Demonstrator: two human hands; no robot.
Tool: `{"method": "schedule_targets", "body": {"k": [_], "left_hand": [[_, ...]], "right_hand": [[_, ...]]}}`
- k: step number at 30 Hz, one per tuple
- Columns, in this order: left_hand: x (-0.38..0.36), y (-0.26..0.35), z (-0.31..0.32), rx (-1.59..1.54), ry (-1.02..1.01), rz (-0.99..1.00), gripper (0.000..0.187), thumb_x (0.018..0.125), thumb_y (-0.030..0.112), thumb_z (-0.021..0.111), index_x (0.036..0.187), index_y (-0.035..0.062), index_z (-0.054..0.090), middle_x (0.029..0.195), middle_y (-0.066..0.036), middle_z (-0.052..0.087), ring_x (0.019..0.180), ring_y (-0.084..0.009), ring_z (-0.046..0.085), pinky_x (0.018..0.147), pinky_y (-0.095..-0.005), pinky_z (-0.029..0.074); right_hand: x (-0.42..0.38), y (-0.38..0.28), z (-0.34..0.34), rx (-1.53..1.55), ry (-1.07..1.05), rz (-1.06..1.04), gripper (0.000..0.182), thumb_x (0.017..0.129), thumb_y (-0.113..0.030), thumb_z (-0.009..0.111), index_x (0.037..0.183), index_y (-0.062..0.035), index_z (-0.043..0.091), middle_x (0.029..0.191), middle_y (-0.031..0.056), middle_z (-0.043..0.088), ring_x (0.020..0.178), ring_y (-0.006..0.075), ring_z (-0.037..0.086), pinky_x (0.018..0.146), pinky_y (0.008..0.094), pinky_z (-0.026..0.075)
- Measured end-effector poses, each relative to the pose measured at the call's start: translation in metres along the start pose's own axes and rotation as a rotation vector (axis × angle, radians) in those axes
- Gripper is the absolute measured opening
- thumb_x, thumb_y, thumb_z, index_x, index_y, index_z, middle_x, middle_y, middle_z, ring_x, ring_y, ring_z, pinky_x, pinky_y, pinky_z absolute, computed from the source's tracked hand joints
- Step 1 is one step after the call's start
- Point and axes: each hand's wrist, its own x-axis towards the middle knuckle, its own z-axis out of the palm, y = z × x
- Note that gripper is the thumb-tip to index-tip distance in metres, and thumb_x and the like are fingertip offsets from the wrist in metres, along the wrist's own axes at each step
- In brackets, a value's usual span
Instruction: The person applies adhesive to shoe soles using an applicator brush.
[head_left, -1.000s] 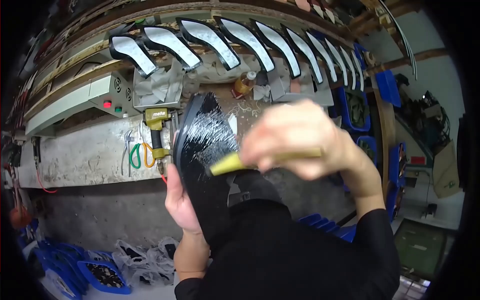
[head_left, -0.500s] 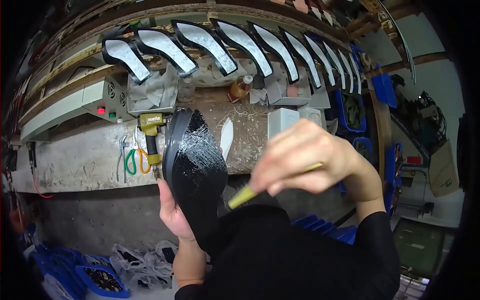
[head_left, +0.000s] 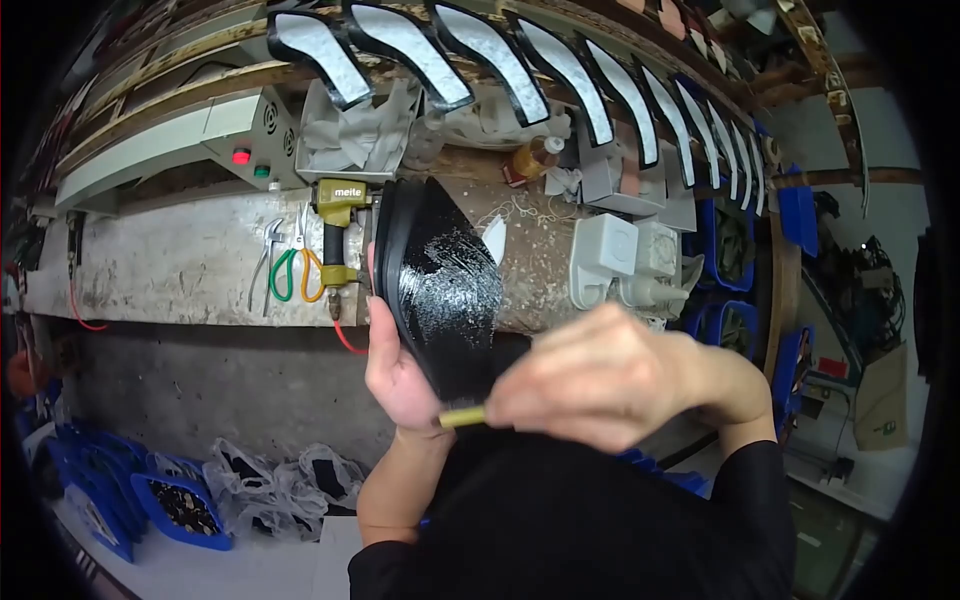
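Observation:
My left hand (head_left: 398, 378) grips a small stack of black shoe soles (head_left: 425, 265) from the left edge, thumb along the side. The uppermost sole faces me, its broad part streaked with a wet, shiny coating. Closed around a brush with a yellow handle (head_left: 463, 416), my right hand (head_left: 600, 385) is slightly blurred. The brush tip is down at the narrow end of the sole, close to my left wrist. Behind the soles, a white pointed piece (head_left: 495, 240) lies on the workbench (head_left: 170, 265).
An olive air tool (head_left: 340, 235), green-and-orange-handled scissors (head_left: 297, 270) and pliers (head_left: 265, 265) lie on the bench. Behind stand a bottle (head_left: 532, 162), a box of white paper (head_left: 355, 135) and white containers (head_left: 604, 250). Coated soles (head_left: 405, 50) line the rack above. Blue bins (head_left: 185, 510) sit lower left.
The brush has moved down to the sole's narrow end, and the shiny coating reaches lower. The view has shifted, so the bench and rack appear further right and higher.

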Motion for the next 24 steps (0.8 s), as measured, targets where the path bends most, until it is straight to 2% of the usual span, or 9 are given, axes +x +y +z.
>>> {"method": "schedule_targets", "body": {"k": [2,5,6,9,11,16,17,21,24], "left_hand": [[0.003,0.003,-0.014,-0.031,-0.024,0.019,0.057,0.114,0.039,0.035,0.168,0.0228,0.030,0.165,-0.008,0.046,0.144,-0.0255,0.052,0.121,-0.0478,0.040],[0.003,0.013,-0.040,-0.064,-0.136,-0.003,0.058,0.114,0.041,0.034,0.167,0.0188,0.033,0.163,-0.009,0.048,0.143,-0.0258,0.053,0.121,-0.0497,0.039],[0.003,0.014,-0.044,-0.074,-0.175,-0.025,0.058,0.113,0.041,0.034,0.167,0.0175,0.033,0.162,-0.009,0.049,0.142,-0.0259,0.053,0.122,-0.0503,0.039],[0.013,0.025,-0.046,0.066,-0.178,0.081,0.063,0.112,0.051,0.035,0.160,0.0125,0.045,0.157,-0.011,0.055,0.143,-0.0292,0.053,0.124,-0.0540,0.035],[0.012,0.048,-0.087,0.141,0.004,0.210,0.070,0.108,0.061,0.036,0.159,0.0131,0.046,0.158,-0.012,0.053,0.147,-0.0332,0.048,0.126,-0.0620,0.028],[0.045,0.068,-0.166,0.284,0.131,0.071,0.073,0.107,0.063,0.036,0.159,0.0124,0.046,0.159,-0.012,0.052,0.148,-0.0351,0.048,0.123,-0.0664,0.030],[0.052,0.069,-0.176,0.291,0.142,0.071,0.073,0.107,0.063,0.036,0.159,0.0124,0.046,0.159,-0.012,0.052,0.148,-0.0351,0.048,0.123,-0.0664,0.030],[0.074,0.065,-0.217,0.212,0.176,-0.020,0.075,0.106,0.064,0.039,0.158,0.0107,0.046,0.155,-0.013,0.056,0.143,-0.0351,0.053,0.120,-0.0708,0.032],[0.074,0.064,-0.246,0.174,0.240,-0.044,0.071,0.108,0.060,0.036,0.157,0.0092,0.048,0.151,-0.013,0.059,0.139,-0.0326,0.056,0.118,-0.0670,0.037]], "right_hand": [[-0.004,-0.014,-0.001,0.148,-0.049,0.024,0.014,0.088,0.007,0.070,0.101,0.0062,0.075,0.096,0.0157,0.078,0.061,0.0189,0.063,0.053,0.0262,0.051],[-0.018,-0.012,-0.024,0.340,0.201,0.148,0.020,0.096,0.002,0.065,0.113,0.0071,0.074,0.099,0.0180,0.077,0.062,0.0175,0.067,0.053,0.0246,0.052],[-0.028,-0.006,-0.035,0.391,0.309,0.305,0.022,0.098,0.001,0.064,0.117,0.0069,0.073,0.098,0.0175,0.077,0.060,0.0156,0.066,0.051,0.0229,0.050],[-0.050,0.072,-0.025,0.506,0.681,0.655,0.029,0.103,-0.005,0.063,0.131,0.0030,0.067,0.088,0.0095,0.074,0.061,0.0095,0.066,0.046,0.0175,0.043],[-0.072,0.141,0.016,0.419,0.838,0.829,0.026,0.103,-0.008,0.066,0.126,0.0017,0.070,0.088,0.0089,0.073,0.060,0.0086,0.065,0.046,0.0145,0.046],[-0.074,0.265,0.133,0.620,1.173,1.038,0.026,0.099,-0.010,0.071,0.124,-0.0027,0.074,0.085,0.0052,0.072,0.059,0.0076,0.058,0.048,0.0197,0.040],[-0.071,0.279,0.142,0.631,1.172,1.047,0.026,0.099,-0.010,0.071,0.124,-0.0027,0.074,0.085,0.0052,0.072,0.059,0.0076,0.058,0.048,0.0197,0.040],[-0.072,0.307,0.180,-0.006,0.942,1.063,0.020,0.099,-0.005,0.068,0.117,-0.0024,0.077,0.079,0.0041,0.069,0.057,0.0092,0.054,0.048,0.0217,0.036],[-0.075,0.311,0.184,-0.058,0.889,1.090,0.019,0.098,-0.005,0.068,0.115,-0.0017,0.078,0.080,0.0037,0.069,0.057,0.0096,0.051,0.049,0.0222,0.036]]}}
